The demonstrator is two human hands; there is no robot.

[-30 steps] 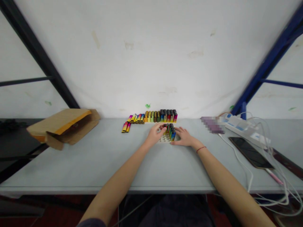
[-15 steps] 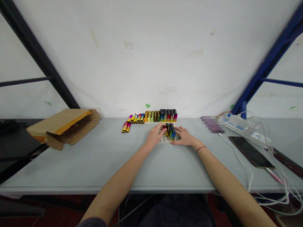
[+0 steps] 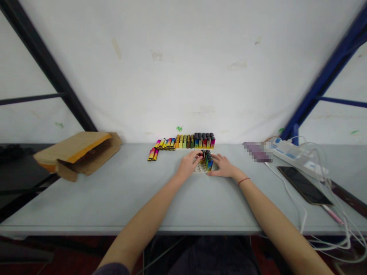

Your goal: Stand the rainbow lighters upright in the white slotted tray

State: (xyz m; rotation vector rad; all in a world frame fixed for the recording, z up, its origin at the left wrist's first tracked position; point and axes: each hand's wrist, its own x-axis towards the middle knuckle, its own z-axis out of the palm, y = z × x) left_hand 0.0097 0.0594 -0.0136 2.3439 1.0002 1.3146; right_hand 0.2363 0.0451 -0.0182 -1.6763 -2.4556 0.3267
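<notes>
A white tray (image 3: 200, 169) with round holes lies between my hands, a row of upright lighters (image 3: 210, 164) with black tops and rainbow bodies along its right side. My left hand (image 3: 187, 165) reaches in from the left, thumb and fingers pinched on a reddish lighter (image 3: 201, 155) over the tray; the fingers partly cover it. On the right, my right hand (image 3: 224, 166) grips the tray's side, its thumb by the near corner and its fingers by the far one.
Behind the tray stand yellow-topped lighters (image 3: 184, 141) and black-topped lighters (image 3: 204, 141). Loose lighters (image 3: 165, 144) lie left of them. An open cardboard package (image 3: 77, 152) is at far left. A phone (image 3: 304, 185), a power strip (image 3: 299, 158) and white cables occupy the right side.
My left hand has shifted slightly, and the lighter at its fingertips has moved up and away from the tray's middle, uncovering more holes. My right hand has stayed in place.
</notes>
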